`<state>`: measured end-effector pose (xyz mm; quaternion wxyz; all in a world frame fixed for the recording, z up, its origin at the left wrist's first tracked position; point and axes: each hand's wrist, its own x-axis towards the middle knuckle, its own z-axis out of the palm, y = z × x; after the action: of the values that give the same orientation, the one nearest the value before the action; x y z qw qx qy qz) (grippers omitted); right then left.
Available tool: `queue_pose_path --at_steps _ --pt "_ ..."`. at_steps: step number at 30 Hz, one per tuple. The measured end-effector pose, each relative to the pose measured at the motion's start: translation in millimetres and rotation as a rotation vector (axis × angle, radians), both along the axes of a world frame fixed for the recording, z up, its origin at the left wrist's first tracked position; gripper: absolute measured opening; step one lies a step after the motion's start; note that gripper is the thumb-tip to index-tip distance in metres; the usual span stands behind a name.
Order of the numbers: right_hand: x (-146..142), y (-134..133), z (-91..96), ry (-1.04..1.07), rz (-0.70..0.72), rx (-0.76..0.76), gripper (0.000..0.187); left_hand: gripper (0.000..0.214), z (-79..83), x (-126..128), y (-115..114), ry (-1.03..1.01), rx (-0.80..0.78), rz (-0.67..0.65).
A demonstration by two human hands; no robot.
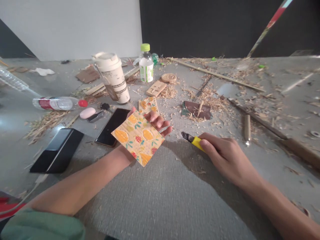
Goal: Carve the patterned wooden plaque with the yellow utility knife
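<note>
My left hand (157, 121) holds up a thin square card (138, 137) printed with orange fruit and leaves, thumb behind it and fingertips curled over its far edge. A second piece with the same print (149, 104) lies on the table just beyond those fingers. My right hand (222, 155) rests on the grey table (160, 200), closed round a yellow utility knife (192, 140) whose dark tip points left toward the card. A gap of bare table separates the knife tip from the card.
A black phone (112, 126) and a black box (57, 150) lie left of the card. Behind stand a lidded paper cup (113, 76) and a green-capped bottle (146, 65); a water bottle (58, 103) lies flat. Wood shavings, carved pieces (156, 88), leather scrap (197, 110) and carving tools (247, 128) litter the right.
</note>
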<state>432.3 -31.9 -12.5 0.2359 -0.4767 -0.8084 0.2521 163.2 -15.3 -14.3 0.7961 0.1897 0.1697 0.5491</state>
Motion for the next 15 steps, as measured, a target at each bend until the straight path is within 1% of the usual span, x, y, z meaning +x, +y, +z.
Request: queue_pose_path --at_steps 2,7,10,15 --pt "0.4 0.0 -0.7 0.005 0.005 0.004 0.048 0.046 -3.2 0.1 0.7 0.04 -0.002 0.008" --pt "1.1 -0.7 -0.5 0.01 0.012 0.005 0.048 0.064 -7.8 2.7 5.1 0.024 0.04 -0.022" --pt "1.3 -1.2 -0.2 0.006 0.008 0.0 0.048 0.068 -8.5 2.7 6.1 0.005 0.063 -0.023" --pt "1.3 -0.8 -0.9 0.009 0.014 0.0 0.047 0.074 -8.6 1.4 6.9 0.012 0.057 -0.035"
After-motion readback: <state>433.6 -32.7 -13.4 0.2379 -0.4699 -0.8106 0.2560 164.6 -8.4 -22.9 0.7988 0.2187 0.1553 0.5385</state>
